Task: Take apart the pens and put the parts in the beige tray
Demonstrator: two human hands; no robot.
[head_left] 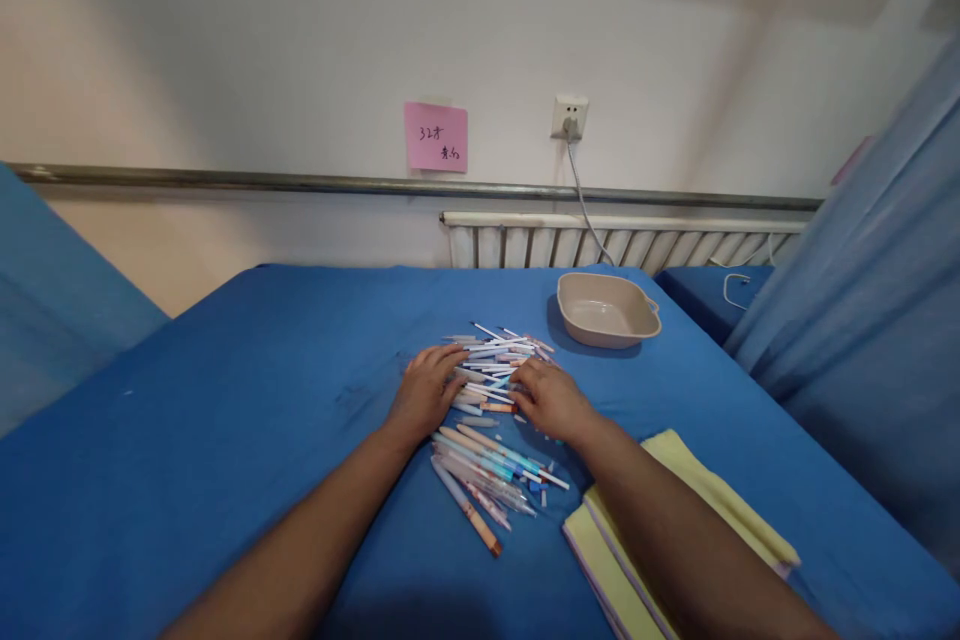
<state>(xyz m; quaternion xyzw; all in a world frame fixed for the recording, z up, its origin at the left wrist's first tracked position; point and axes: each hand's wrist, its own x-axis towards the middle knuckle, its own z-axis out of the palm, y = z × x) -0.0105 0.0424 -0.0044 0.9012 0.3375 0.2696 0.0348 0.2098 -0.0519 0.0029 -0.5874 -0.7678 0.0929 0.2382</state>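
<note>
A loose heap of pen parts, with thin white refills [491, 367] and pale pen barrels, lies mid-bed. My left hand [427, 388] rests at the heap's left end, its fingers stretched over the pieces and the thumb apart. From the right side, my right hand [551, 400] touches the refills with bent fingers, thumb held away from them; no clear grip shows. Nearer to me are several pastel pens [480, 450], some in clear plastic, and a pen with a purple and orange barrel [466, 507]. Small blue caps [536, 487] lie beside them.
A beige plastic basin [607, 310] stands behind and right of the heap. Under my right forearm lies a folded yellow towel [705, 490]. Blue cloth [225, 420] covers the bed. Curtains [862, 320] hang at both sides; a radiator [517, 245] lines the wall behind.
</note>
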